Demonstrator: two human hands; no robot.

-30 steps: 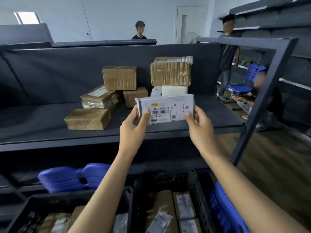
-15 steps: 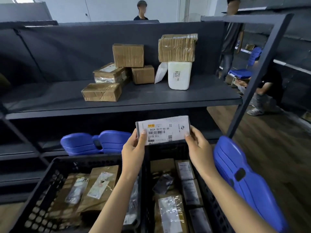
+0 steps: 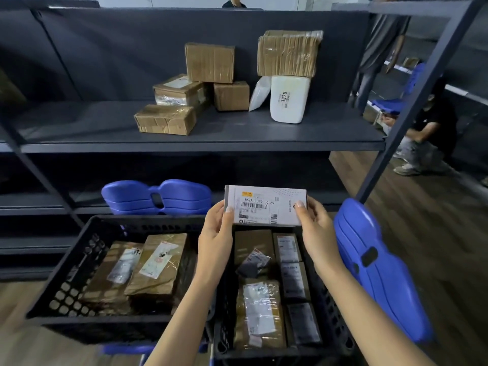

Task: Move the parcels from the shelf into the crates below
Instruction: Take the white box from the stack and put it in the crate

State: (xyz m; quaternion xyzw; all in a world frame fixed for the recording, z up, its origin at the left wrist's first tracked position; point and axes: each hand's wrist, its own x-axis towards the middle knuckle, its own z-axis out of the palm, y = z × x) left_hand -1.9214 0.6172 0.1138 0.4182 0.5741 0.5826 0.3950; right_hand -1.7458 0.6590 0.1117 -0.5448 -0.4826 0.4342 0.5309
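A flat white parcel (image 3: pixel 264 205) with a barcode label hangs above the far end of the right black crate (image 3: pixel 333 323). My left hand (image 3: pixel 215 233) grips its left edge and my right hand (image 3: pixel 315 228) grips its right edge. The right crate holds several brown and dark parcels. Beside it, the left black crate (image 3: pixel 71 273) holds brown taped parcels. On the dark shelf (image 3: pixel 206 146) above stand several brown boxes, such as one at the front (image 3: pixel 165 119), plus a white parcel marked 3270 (image 3: pixel 289 99) under a brown box (image 3: pixel 289 52).
Blue plastic seat shells lie behind the crates (image 3: pixel 158 196) and lean at the right (image 3: pixel 380 270). A slanted shelf post (image 3: pixel 412 99) rises on the right. A person crouches on the wooden floor beyond it (image 3: pixel 425 133); another stands further back.
Both hands have brought the white parcel down from the shelf's front edge to just above the right crate. The view has tilted downward, showing more of the crates.
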